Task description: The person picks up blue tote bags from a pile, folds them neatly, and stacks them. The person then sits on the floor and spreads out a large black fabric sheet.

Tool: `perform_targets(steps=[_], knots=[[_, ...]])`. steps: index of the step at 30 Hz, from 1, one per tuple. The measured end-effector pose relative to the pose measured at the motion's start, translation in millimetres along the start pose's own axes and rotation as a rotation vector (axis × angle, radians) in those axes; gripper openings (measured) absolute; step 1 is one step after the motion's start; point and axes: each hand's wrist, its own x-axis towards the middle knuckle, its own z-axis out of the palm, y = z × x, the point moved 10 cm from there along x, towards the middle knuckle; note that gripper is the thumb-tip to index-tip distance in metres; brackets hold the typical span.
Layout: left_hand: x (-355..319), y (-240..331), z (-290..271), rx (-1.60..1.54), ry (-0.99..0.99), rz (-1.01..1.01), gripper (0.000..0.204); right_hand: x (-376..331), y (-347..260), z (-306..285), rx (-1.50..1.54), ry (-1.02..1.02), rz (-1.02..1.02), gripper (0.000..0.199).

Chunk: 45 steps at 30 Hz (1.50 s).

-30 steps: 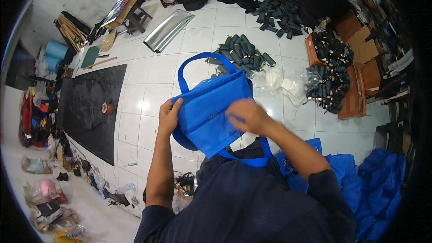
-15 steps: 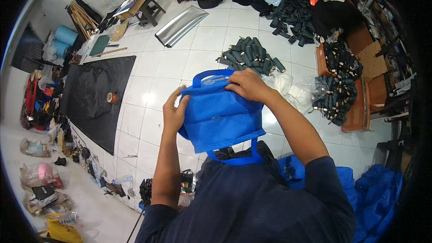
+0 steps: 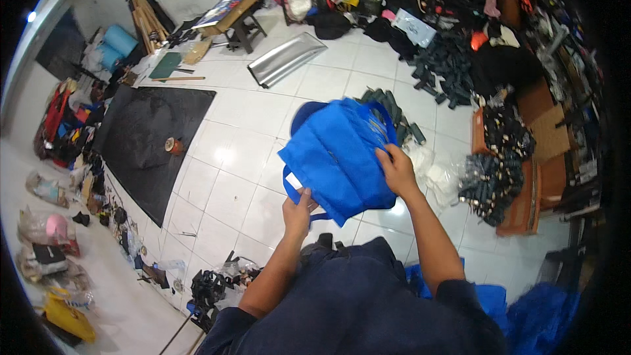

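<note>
A bright blue fabric bag (image 3: 338, 161) hangs tilted in front of me, held between both hands. My left hand (image 3: 299, 210) pinches its lower left edge, close to a strap handle and a small white tag (image 3: 292, 180). At the bag's right side, my right hand (image 3: 399, 171) grips the edge below the other handle (image 3: 381, 118). A dark navy rounded piece (image 3: 306, 116) shows behind the bag's upper left; I cannot tell whether it belongs to it.
Dark green thread spools (image 3: 411, 128) lie heaped beyond the bag, beside white plastic bundles (image 3: 440, 181). A black sheet (image 3: 158, 138) covers floor tiles at left. A silver folded sheet (image 3: 287, 59) lies ahead. More blue fabric (image 3: 490, 299) sits at lower right.
The bag has turned clockwise, its upper handle swinging to the right. My left hand has gone down to its lower left edge; my right hand has moved lower too. The view has shifted.
</note>
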Motion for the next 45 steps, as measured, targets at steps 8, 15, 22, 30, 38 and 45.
perform_targets(steps=[8,15,22,30,38,45], knots=[[2.0,7.2,-10.1,0.423,-0.002,0.177,0.023,-55.0,28.4,-1.0,0.062,0.063,0.202,0.028],[-5.7,17.4,-10.1,0.387,0.05,0.201,0.028,-84.1,24.2,-14.7,0.111,0.238,0.031,0.021],[-37.0,59.0,29.5,0.38,-0.12,0.314,0.028,-69.6,44.7,-21.8,0.237,0.239,0.091,0.026],[47.8,49.8,-46.0,-0.335,-0.193,0.13,0.065,-48.2,32.7,-50.4,0.879,0.101,0.21,0.013],[-2.4,20.9,-1.9,-0.116,-0.279,0.02,0.067,-67.6,67.6,-17.9,1.084,0.156,0.544,0.029],[-9.0,68.1,-31.4,0.096,-0.096,0.286,0.047,-93.1,95.5,48.5,1.227,-0.088,0.727,0.038]])
